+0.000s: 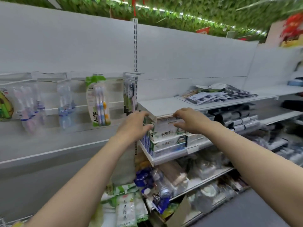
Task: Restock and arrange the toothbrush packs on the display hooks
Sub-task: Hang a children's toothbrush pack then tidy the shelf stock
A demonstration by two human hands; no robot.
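Toothbrush packs hang on hooks on the left wall panel: a green pack (pixel 98 102) with three brushes, clear packs (pixel 64 104) further left, and a dark pack (pixel 130 95) by the upright post. A loose pile of flat packs (pixel 219 94) lies on the white shelf (pixel 164 106) to the right. Below that shelf's front corner my left hand (pixel 136 123) and my right hand (pixel 188 120) curl round the two ends of the top white box (pixel 165 126) of a stack of boxes (pixel 167 143). Motion blur softens the fingers.
Grey and black tubes (pixel 242 122) fill the shelf to the right of the stack. Bagged goods (pixel 126 208) and bottles (pixel 164 185) crowd the lower shelves and floor. An empty hook (pixel 134 73) sticks out above the dark pack. Green foliage covers the ceiling.
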